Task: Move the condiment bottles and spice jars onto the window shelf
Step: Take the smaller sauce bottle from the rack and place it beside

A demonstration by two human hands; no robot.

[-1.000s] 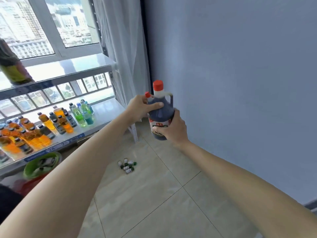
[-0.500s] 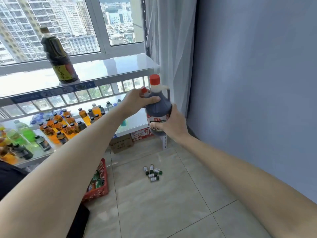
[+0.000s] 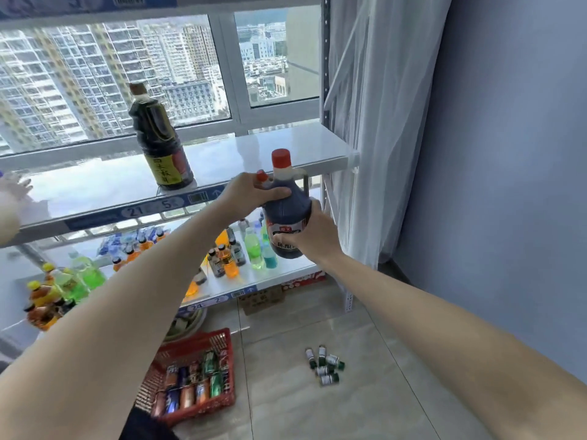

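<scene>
Head view shows both hands on a dark jug (image 3: 286, 214) with a red cap. The left hand (image 3: 246, 193) grips its top, the right hand (image 3: 313, 233) its bottom. It is in the air, just in front of the window shelf (image 3: 222, 163), where a tall dark bottle (image 3: 158, 141) stands.

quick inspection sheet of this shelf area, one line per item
surface: window shelf, mostly bare
job's things: dark jug with red cap held in the air below the shelf edge; tall dark bottle upright on the shelf; small jars lying on the floor
clutter: drink bottles on lower shelf; red basket of cans
grippers: left hand on jug's shoulder, right hand around its base
cables: nothing seen
surroundings: curtain, blue wall
</scene>
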